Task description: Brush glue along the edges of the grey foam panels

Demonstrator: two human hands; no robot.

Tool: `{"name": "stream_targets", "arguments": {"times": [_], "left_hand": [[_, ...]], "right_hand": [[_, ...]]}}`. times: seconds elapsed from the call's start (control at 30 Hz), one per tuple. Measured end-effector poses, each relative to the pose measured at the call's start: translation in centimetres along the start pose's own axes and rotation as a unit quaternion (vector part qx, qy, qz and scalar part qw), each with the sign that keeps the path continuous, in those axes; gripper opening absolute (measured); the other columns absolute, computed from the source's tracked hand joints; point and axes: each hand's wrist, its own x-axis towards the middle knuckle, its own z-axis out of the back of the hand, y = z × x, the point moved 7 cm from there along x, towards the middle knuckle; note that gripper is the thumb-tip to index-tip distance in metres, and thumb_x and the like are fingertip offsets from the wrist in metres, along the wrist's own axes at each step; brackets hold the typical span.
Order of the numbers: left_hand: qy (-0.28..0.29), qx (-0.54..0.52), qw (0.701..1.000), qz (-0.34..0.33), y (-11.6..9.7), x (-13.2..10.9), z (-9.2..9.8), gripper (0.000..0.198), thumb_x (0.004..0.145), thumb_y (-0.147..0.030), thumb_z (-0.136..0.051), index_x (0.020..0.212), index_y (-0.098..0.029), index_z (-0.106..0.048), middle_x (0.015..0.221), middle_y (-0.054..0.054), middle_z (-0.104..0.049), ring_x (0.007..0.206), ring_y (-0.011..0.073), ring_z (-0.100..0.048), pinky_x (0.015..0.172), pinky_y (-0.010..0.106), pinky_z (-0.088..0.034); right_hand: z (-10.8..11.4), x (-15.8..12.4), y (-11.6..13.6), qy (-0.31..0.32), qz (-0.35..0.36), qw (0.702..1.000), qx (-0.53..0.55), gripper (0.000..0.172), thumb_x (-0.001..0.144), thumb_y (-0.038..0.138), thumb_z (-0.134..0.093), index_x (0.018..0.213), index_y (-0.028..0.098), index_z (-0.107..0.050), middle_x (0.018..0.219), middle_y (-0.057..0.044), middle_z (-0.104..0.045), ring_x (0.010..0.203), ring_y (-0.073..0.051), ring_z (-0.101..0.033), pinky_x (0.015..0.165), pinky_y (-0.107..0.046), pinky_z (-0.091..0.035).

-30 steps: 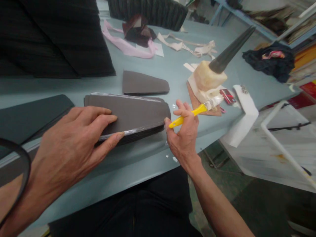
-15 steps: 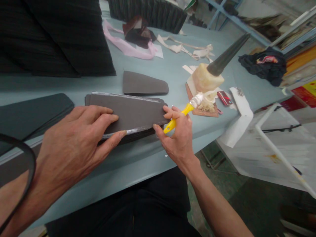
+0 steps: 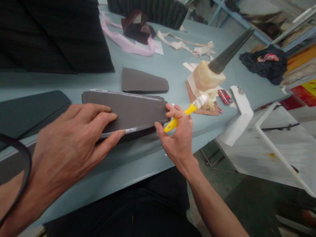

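A stack of dark grey tapered panels (image 3: 135,113) lies before me, with white, glue-like streaks along the long edges of the top one. My left hand (image 3: 69,144) grips its wider end, fingers on the top panel and thumb along the near edge. At the narrow end, my right hand (image 3: 177,141) touches the corner with thumb and fingertips. That same hand holds a yellow-handled brush (image 3: 191,108), its whitened bristles pointing away to the right. Just behind lies a smaller stack of similar panels (image 3: 144,80).
A crusted cream-coloured block with a dark cone (image 3: 212,75) stands on a brown board at the right, beside a small red box (image 3: 224,97). Tall black stacks (image 3: 54,36) rise at the back left. Dark green panels (image 3: 34,108) lie left; pink fabric (image 3: 125,44) lies behind.
The view has shifted slightly. Both hands keep nearly the same hold on the panel stack, and the brush stays in my right hand.
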Motion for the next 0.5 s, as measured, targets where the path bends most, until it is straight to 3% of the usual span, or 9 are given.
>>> {"name": "stream_targets", "arguments": {"times": [0.13, 0.3, 0.5], "left_hand": [[0.009, -0.002, 1.0, 0.01, 0.1, -0.1, -0.4, 0.055, 0.112, -0.053, -0.034, 0.119, -0.013, -0.071, 0.123, 0.017, -0.074, 0.105, 0.041, -0.068, 0.08, 0.05, -0.053], [0.016, 0.002, 1.0, 0.011, 0.2, -0.2, -0.5, 0.057, 0.112, -0.054, -0.031, 0.121, -0.013, -0.071, 0.125, 0.018, -0.073, 0.104, 0.0413, -0.068, 0.08, 0.05, -0.053], [0.034, -0.013, 0.999, 0.04, 0.6, -0.3, -0.7, 0.062, 0.11, -0.06, -0.027, 0.122, -0.018, -0.07, 0.128, 0.016, -0.073, 0.111, 0.0397, -0.067, 0.088, 0.051, -0.054]], "right_hand": [[0.5, 0.2, 0.4, -0.017, -0.018, 1.0, 0.001, 0.031, 0.098, 0.037, -0.073, 0.12, 0.026, -0.055, 0.138, -0.015, -0.077, 0.142, -0.037, -0.066, 0.117, -0.064, -0.05], [-0.9, 0.2, 2.6, 0.008, 0.006, 1.0, 0.023, 0.037, 0.097, 0.041, -0.076, 0.121, 0.024, -0.054, 0.145, -0.017, -0.073, 0.146, -0.036, -0.064, 0.122, -0.061, -0.047], [1.3, -0.5, -2.7, -0.026, -0.035, 0.998, -0.042, 0.037, 0.095, 0.041, -0.077, 0.12, 0.024, -0.055, 0.143, -0.018, -0.073, 0.141, -0.041, -0.067, 0.116, -0.068, -0.049]]}}
